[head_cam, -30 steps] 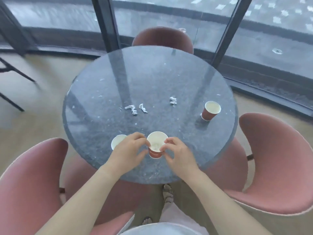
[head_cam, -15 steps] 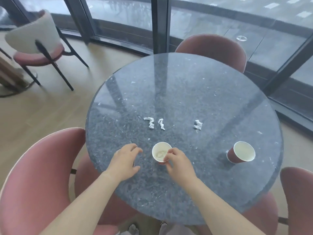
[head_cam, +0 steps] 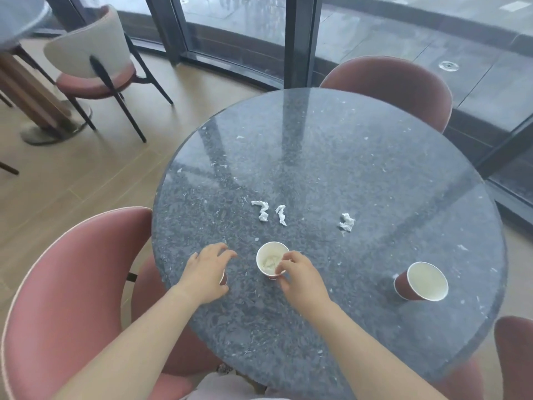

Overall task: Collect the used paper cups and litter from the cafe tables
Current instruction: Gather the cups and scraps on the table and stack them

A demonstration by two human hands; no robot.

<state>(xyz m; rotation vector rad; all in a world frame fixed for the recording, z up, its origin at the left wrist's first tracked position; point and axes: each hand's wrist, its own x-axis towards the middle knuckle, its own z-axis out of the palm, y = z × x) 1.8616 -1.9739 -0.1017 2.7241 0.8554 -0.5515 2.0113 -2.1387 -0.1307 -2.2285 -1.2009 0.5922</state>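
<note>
Pinching the near rim of a paper cup (head_cam: 269, 259), the fingertips (head_cam: 288, 257) of the right hand (head_cam: 301, 280) are curling over the edge while the thumb is pressing against the red outer wall below. This cup is standing upright near the person's edge of the round table (head_cam: 331, 157), and some crumpled white paper is lying inside it.

The left hand (head_cam: 206, 274) is arching over a second cup (head_cam: 223, 279), of which only a sliver of red wall is showing beside the palm. Its fingers (head_cam: 223, 251) are reaching forward, loosely spread and bent; whether they are gripping that cup cannot be told.

A third cup (head_cam: 421, 281) is standing well apart to the right, close to the table's edge, with a white inside and a red-brown wall. That is making three cups in all. Any print on their walls is too small to read.

Three paper scraps are lying beyond the held cup: two twisted ones (head_cam: 262, 211) (head_cam: 281, 215) just beside each other, and a crumpled wad (head_cam: 347, 222) further right. Small white flecks are dotting the dark speckled tabletop.

Pink shell chairs are ringing the table; three are showing plainly, one at the near left (head_cam: 57, 284), one at the far side (head_cam: 389, 82), and one at the lower right (head_cam: 516, 356). A white-backed chair (head_cam: 89, 53) is standing at the upper left by another table (head_cam: 17, 18).
</note>
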